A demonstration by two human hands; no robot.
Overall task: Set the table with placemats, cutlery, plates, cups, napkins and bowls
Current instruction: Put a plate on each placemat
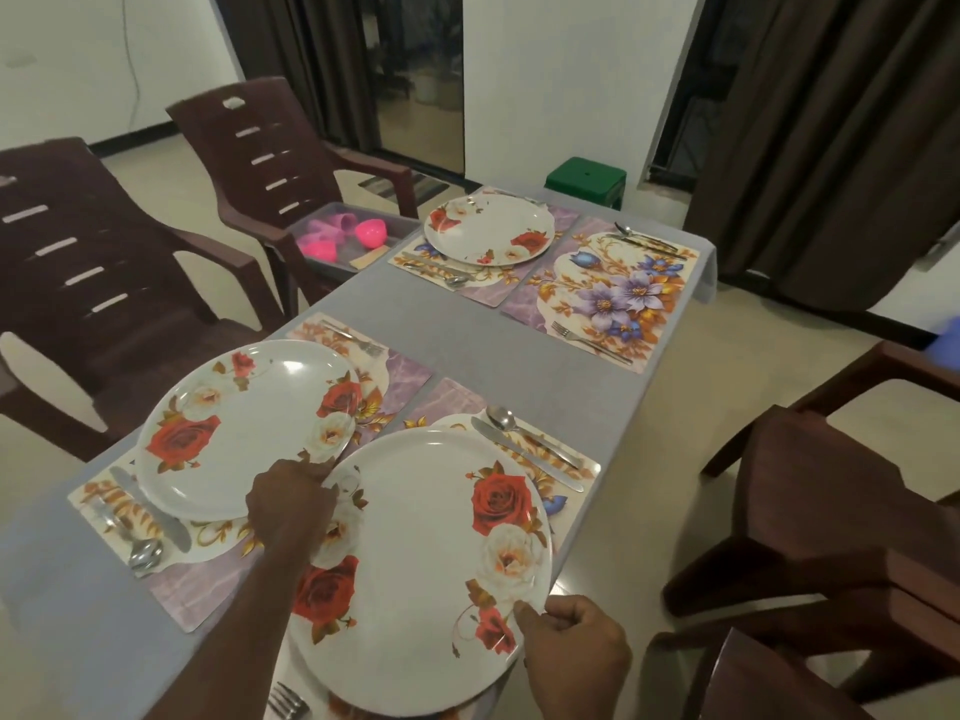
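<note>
At the bottom edge a fork (287, 703) shows only its tines, the handle cut off by the frame. Just above it the right hand (576, 649) pinches the near right rim of the nearest plate (415, 563), thumb on top and fingers curled under the rim, out of sight. The left hand (291, 504) grips the same plate's far left rim, where that rim meets the near-left plate (244, 428); its fingertips are hidden between the two rims, so whether it also touches the second plate cannot be told. The nearest plate covers most of the near-right placemat (582, 472), and whether it rests flat or is held slightly lifted is unclear. A knife (524, 454) and spoon (519, 428) lie on that mat's right strip.

The near-left plate sits on the near-left placemat (208, 574), with a knife (150, 511) and spoon (140, 550) at its near end and a fork (348, 335) at the far end, partly under the rim.

Farther along the grey table (467, 335), the far-right placemat (602, 293) carries only cutlery: a fork (587, 343) near, spoon and knife (644, 240) far. The far-left plate (488, 228) sits on the far-left placemat (483, 285), its cutlery (441, 272) blurred together.

On a chair seat beyond, a grey tub (353, 241) holds pink bowls (370, 232) and hazy purple cups (330, 232). At the right edge a blue shape (948, 345) is cut off and unidentifiable.
</note>
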